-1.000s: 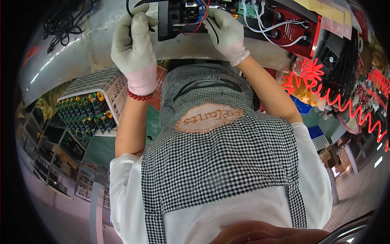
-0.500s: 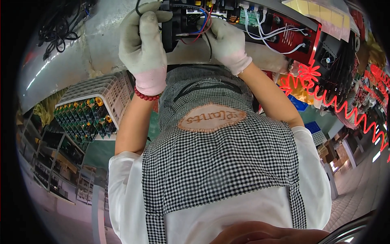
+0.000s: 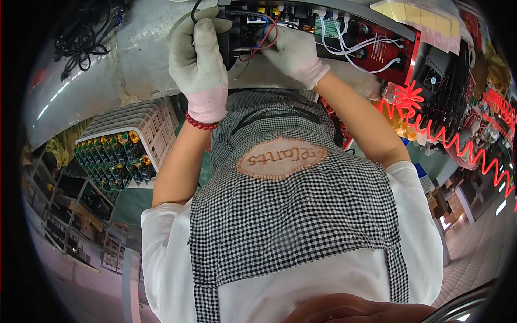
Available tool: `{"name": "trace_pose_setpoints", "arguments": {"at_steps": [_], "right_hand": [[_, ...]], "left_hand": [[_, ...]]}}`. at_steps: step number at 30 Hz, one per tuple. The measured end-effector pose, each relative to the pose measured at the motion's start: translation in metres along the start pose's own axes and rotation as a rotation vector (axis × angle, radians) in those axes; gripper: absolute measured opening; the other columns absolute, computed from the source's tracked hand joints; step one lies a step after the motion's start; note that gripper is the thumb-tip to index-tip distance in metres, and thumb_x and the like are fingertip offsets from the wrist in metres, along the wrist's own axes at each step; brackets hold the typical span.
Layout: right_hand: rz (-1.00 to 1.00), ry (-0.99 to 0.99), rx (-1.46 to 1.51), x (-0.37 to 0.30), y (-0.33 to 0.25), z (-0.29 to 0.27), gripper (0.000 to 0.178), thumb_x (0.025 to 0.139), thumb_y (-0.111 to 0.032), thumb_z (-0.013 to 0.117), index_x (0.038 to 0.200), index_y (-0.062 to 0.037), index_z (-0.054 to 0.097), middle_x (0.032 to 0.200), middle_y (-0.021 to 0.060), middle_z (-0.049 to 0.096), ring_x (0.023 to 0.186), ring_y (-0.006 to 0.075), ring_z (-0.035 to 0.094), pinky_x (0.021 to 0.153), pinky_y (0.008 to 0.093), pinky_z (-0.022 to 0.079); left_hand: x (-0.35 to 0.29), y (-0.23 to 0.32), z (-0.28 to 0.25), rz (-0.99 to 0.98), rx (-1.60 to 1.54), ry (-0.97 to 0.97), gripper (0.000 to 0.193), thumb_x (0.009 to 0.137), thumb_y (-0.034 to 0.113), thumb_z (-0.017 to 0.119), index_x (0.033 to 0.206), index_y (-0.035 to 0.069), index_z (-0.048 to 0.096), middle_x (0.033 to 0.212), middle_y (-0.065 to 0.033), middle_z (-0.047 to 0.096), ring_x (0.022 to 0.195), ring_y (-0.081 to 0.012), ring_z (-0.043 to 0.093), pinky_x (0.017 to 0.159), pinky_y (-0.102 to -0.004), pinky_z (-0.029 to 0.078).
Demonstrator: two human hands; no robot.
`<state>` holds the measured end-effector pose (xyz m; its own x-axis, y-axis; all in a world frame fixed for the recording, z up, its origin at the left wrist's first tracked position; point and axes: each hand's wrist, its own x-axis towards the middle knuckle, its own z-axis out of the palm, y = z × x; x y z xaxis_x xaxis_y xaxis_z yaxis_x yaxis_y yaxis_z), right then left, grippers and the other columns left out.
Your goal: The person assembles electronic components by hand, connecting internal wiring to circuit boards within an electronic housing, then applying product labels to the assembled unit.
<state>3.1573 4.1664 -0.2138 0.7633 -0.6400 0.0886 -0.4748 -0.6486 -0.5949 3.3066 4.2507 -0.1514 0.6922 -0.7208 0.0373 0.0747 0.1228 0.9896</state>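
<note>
At the top of the view lies an open electronic device housing (image 3: 353, 40), black with a red inner end, holding circuit boards and wiring. My left hand (image 3: 200, 62), in a white glove, is closed at the housing's left end, with a black cable (image 3: 195, 12) running up from its fingers. My right hand (image 3: 295, 55), also gloved, reaches over the near edge. Its fingers are bent together beside the red and blue wires (image 3: 276, 33); their tips are partly hidden, and what they pinch cannot be made out. White wires (image 3: 344, 49) curve across the housing to its right.
The device rests on a grey metal work surface (image 3: 140, 59). Coiled black cables (image 3: 81, 48) lie at the far left. Below them is a white crate (image 3: 156, 129) filled with green circuit boards (image 3: 116, 156). A red coiled hose (image 3: 447, 137) hangs at the right, near bundled black cables (image 3: 455, 89).
My left hand has shifted slightly right and down. My right hand has moved slightly left and down, and the black cable end that hung below it no longer shows there.
</note>
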Motion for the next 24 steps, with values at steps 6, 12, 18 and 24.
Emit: {"name": "trace_pose_setpoints", "arguments": {"at_steps": [6,12,18,24], "right_hand": [[0.037,0.034,0.070,-0.007,0.013,0.011,0.017,0.082,-0.026,0.067,0.093,-0.0136,0.063,0.074,0.0078,0.064,0.067,0.0273,0.064,0.058,0.0357,0.051],[0.156,0.019,0.054,-0.013,0.021,0.010,0.022,0.083,-0.026,0.066,0.103,-0.0154,0.065,0.077,0.0094,0.066,0.069,0.0308,0.065,0.062,0.0378,0.052],[0.285,0.018,0.117,-0.002,0.004,0.004,0.025,0.085,-0.031,0.063,0.102,-0.0132,0.065,0.091,0.0100,0.067,0.085,0.0308,0.065,0.073,0.0385,0.051],[0.215,0.156,0.145,-0.009,0.003,0.008,0.022,0.086,-0.028,0.061,0.102,-0.0132,0.066,0.091,0.0092,0.067,0.086,0.0298,0.065,0.072,0.0383,0.052]], "left_hand": [[0.000,-0.008,0.001,-0.054,-0.076,-0.006,0.025,0.101,0.017,0.053,0.115,-0.003,0.060,0.098,-0.0094,0.069,0.080,-0.0041,0.053,0.070,-0.0170,0.040],[-0.007,-0.014,0.007,-0.050,-0.009,-0.044,0.025,0.101,0.016,0.053,0.115,-0.003,0.060,0.101,-0.0109,0.070,0.075,-0.0014,0.051,0.063,-0.0149,0.037],[-0.006,0.003,0.022,-0.105,0.264,0.075,0.021,0.099,0.019,0.055,0.101,0.000,0.065,0.088,-0.0011,0.066,0.076,-0.0054,0.054,0.068,-0.0199,0.044],[-0.001,-0.020,0.003,-0.047,0.177,-0.025,0.025,0.099,0.016,0.054,0.114,-0.002,0.060,0.102,-0.0094,0.067,0.085,-0.0073,0.056,0.074,-0.0202,0.043]]}}
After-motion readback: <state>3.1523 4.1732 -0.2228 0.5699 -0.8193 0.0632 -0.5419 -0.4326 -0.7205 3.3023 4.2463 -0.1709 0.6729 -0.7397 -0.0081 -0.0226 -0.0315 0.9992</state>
